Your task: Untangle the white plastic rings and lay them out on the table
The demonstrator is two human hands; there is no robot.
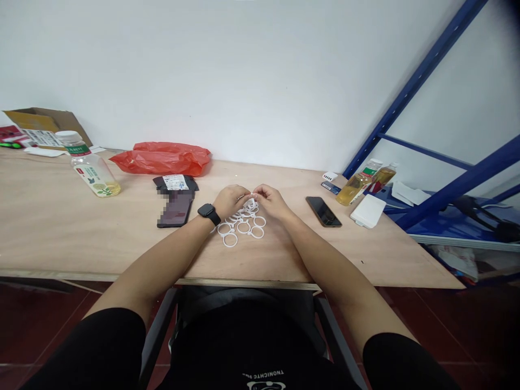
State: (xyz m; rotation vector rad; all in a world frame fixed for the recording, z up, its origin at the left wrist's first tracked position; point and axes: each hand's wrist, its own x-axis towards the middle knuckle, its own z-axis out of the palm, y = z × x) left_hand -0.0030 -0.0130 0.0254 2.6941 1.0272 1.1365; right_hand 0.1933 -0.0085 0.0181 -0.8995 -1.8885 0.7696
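Observation:
Several white plastic rings lie in a loose cluster on the wooden table, some seeming to be linked together. At the far side of the cluster my left hand, with a black watch on its wrist, pinches a white ring piece. My right hand meets it there, its fingertips closed on the same white ring piece. The two hands' fingertips nearly touch, and they hide part of what they hold. Below the fingers more rings are bunched up.
Left of the hands lie a partly blurred phone, a black packet, a red plastic bag and a tilted drink bottle. On the right are another phone, a white case, bottles and a blue rack.

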